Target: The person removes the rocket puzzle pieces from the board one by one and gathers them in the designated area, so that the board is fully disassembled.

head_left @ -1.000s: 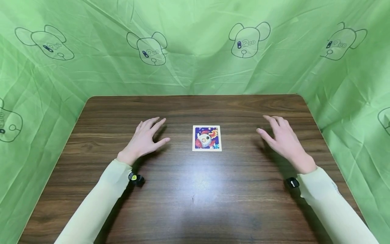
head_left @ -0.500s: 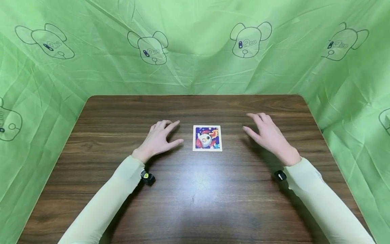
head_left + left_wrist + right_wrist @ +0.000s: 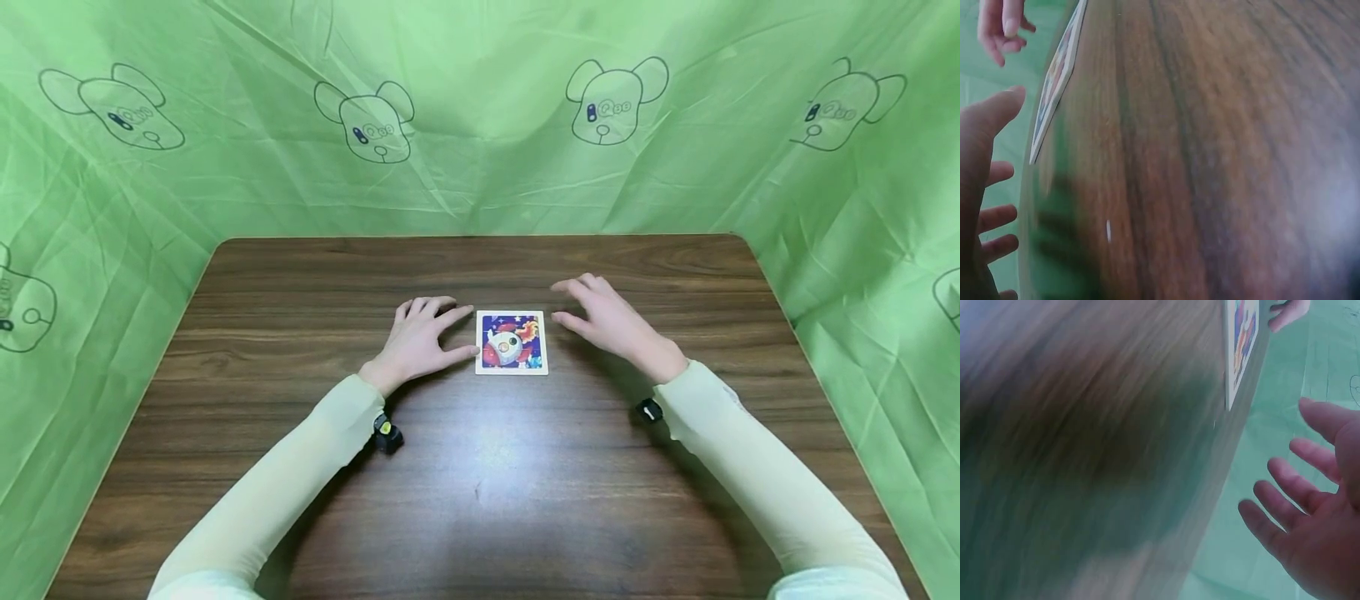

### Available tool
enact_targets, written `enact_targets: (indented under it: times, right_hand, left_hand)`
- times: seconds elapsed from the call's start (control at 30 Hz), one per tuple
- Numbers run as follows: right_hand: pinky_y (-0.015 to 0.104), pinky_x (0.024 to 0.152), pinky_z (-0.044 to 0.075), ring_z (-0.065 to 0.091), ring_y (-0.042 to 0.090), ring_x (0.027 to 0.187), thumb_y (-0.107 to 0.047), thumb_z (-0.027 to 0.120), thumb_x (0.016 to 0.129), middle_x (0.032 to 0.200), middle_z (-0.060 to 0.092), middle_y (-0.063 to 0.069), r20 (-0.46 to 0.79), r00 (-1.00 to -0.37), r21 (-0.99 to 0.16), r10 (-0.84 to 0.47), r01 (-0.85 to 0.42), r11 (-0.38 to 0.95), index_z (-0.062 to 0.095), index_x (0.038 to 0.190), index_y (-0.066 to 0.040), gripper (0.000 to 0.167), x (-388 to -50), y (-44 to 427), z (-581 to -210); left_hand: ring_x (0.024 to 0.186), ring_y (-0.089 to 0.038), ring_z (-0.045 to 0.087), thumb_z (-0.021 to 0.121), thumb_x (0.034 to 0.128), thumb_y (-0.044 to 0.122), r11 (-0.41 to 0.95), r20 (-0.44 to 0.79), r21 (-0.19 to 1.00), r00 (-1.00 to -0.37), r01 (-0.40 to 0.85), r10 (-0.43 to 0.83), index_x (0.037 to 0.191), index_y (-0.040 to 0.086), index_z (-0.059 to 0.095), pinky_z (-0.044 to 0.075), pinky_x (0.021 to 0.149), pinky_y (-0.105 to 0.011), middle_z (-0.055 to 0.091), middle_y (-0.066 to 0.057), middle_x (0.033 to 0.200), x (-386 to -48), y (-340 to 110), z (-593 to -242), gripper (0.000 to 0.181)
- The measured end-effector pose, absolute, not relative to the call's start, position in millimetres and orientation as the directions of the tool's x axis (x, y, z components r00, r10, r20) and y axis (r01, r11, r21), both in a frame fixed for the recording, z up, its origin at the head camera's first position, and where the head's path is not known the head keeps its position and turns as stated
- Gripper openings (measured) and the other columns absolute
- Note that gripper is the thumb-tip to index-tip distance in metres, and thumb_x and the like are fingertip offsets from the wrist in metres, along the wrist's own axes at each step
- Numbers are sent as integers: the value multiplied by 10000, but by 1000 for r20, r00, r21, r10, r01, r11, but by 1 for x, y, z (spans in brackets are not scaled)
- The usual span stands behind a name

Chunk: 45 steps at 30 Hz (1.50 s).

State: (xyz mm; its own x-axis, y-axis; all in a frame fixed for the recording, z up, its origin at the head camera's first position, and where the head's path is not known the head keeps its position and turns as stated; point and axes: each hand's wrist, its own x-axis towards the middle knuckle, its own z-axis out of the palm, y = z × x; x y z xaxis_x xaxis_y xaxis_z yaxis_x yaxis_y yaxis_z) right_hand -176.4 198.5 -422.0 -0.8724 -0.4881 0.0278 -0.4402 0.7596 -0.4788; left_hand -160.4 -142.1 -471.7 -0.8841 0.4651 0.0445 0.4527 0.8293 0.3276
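Observation:
A small square puzzle board [image 3: 512, 342] lies flat on the brown wooden table, its pale frame around a cartoon rocket on a dark blue starry ground. My left hand [image 3: 420, 343] hovers just left of it, fingers spread and relaxed. In the head view the left thumb tip meets the board's left edge; the left wrist view shows a gap between that thumb [image 3: 1007, 106] and the board [image 3: 1057, 78]. Off the right edge is my right hand [image 3: 611, 321], holding nothing, its loosely spread fingers apart from the board [image 3: 1241, 347] in the right wrist view.
The dark wood-grain table [image 3: 480, 517] reaches out on all sides of the board. Green cloth [image 3: 487, 167] with printed bear heads hangs behind and at both sides. A black wrist camera [image 3: 387, 435] sits on the left sleeve, another camera [image 3: 649, 410] on the right.
Both hands have moved inward from the sides, the left going right and the right going left, and are now close to the puzzle board. The board has stayed in place.

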Motion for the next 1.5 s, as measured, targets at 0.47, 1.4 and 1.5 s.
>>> enact_targets:
  times: [0.47, 1.4, 1.5]
  right_hand:
    - [533, 1054, 438, 506, 343, 1216, -270, 760, 967, 1312, 612, 159, -94, -801, -548, -591, -453, 703, 651, 1405, -111, 478, -190, 151, -437]
    - [480, 1018, 437, 452, 295, 1153, -198, 763, 966, 1292, 529, 150, -225, -698, -529, -680, -498, 687, 624, 1457, -205, 511, -206, 117, -436]
    - [487, 1037, 432, 445, 301, 1175, -191, 774, 956, 1317, 517, 160, -259, -696, -523, -670, -482, 703, 613, 1466, -207, 534, -205, 115, -432]
  left_hand:
    - [1412, -359, 370, 641, 836, 806, 856, 7, 299, -898, 421, 440, 1567, 332, 496, 274, 1104, -605, 384, -106, 1623, -164, -127, -479, 883]
    - [1561, -374, 204, 646, 870, 764, 863, -21, 400, -938, 308, 345, 1491, 313, 571, 26, 1193, -745, 317, -96, 1685, -161, -119, -484, 771]
    - [1563, -374, 201, 663, 866, 753, 859, -23, 413, -939, 303, 343, 1486, 311, 575, 19, 1195, -742, 314, -96, 1687, -161, -119, -484, 767]
